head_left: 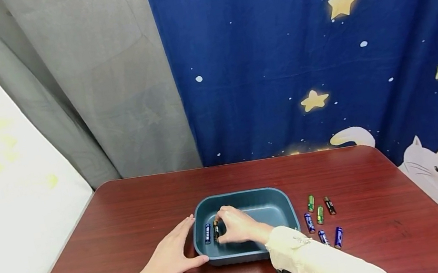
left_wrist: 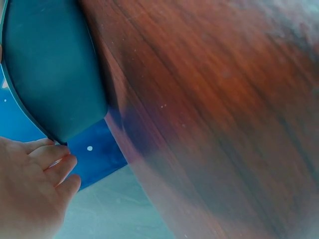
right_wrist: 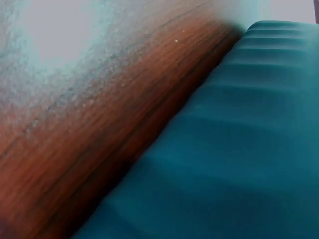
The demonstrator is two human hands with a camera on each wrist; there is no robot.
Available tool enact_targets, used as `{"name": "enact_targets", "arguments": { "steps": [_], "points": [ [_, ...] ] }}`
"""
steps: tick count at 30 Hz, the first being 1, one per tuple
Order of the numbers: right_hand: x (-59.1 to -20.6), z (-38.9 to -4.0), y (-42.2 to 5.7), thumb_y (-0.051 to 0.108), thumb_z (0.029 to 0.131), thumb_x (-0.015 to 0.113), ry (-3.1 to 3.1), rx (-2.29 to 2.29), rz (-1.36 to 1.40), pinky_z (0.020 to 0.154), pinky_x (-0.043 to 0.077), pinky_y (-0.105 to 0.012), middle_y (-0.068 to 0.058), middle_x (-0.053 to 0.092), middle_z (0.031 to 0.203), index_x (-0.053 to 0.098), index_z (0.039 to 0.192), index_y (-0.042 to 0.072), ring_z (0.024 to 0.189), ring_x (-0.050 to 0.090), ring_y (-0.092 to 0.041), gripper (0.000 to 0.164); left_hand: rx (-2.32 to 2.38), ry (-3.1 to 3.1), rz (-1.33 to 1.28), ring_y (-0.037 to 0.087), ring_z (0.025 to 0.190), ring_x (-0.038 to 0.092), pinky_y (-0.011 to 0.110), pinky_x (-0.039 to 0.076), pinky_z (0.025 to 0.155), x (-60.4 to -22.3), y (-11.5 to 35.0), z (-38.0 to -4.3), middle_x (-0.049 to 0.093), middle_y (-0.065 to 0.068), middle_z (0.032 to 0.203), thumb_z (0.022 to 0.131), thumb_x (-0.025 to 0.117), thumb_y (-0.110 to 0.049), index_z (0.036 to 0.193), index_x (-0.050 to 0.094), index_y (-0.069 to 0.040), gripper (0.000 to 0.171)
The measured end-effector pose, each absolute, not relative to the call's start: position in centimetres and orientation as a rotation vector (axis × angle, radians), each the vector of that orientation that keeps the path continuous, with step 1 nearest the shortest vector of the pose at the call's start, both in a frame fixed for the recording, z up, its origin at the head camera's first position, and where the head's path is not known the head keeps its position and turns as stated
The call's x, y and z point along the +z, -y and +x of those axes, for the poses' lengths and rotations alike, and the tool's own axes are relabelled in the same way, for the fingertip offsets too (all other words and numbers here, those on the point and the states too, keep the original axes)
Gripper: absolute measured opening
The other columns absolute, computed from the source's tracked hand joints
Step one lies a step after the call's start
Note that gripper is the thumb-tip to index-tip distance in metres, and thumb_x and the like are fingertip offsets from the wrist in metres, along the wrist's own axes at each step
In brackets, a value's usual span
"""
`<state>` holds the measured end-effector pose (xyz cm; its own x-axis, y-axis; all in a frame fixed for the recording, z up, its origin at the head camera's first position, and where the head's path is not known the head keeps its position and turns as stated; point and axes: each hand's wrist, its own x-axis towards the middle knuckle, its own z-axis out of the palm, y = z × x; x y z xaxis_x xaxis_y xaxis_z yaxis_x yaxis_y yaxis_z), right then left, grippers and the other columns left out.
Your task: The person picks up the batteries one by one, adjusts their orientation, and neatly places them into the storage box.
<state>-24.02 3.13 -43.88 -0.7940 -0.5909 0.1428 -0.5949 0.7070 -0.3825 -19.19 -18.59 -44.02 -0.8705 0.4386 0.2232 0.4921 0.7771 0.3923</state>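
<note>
With clock directions read from the head view, a blue-grey plastic bin (head_left: 268,211) sits on the red-brown wood-grain tabletop (head_left: 147,201). The right hand (head_left: 236,225) reaches inside it, pinching a black-and-gold battery (head_left: 216,230) toward the bin's 9 o'clock end; whether that battery touches the floor of the bin is unclear. A blue battery (head_left: 208,234) lies just beside it, on its 9 o'clock side. The left hand (head_left: 171,254), fingers extended and thumb spread, grasps nothing and touches the rim around 8 to 9 o'clock. Outside, from 3 to 4 o'clock, lie two green batteries (head_left: 320,215), one black battery (head_left: 329,205) and three more blue ones (head_left: 338,237).
</note>
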Motion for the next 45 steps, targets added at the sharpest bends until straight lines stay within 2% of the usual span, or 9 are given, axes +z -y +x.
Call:
{"name": "enact_targets", "arguments": {
  "steps": [24,45],
  "points": [
    [-44.5,-25.0,-2.7,0.029,0.066,0.077,2.937,0.607,1.010,0.068,0.046,-0.021,-0.001,0.056,0.086,0.065,0.099,0.003,0.077,0.051,-0.009,0.044,-0.656,2.834,-0.765,0.025,0.126,0.040,0.047,0.039,0.096,-44.1,18.6,-19.3,0.040,0.009,0.139,0.067,0.069,-0.058,0.140,0.036,-0.010,0.093],
    [-44.8,-25.1,-2.3,0.035,0.066,0.078,2.898,0.581,1.075,0.068,0.045,-0.019,0.003,0.056,0.083,0.066,0.096,0.006,0.076,0.051,-0.007,0.043,-0.662,2.861,-0.757,0.022,0.127,0.038,0.045,0.038,0.097,-43.9,18.6,-19.2,0.038,0.006,0.141,0.067,0.068,-0.059,0.140,0.035,-0.012,0.093]
  ]
}}
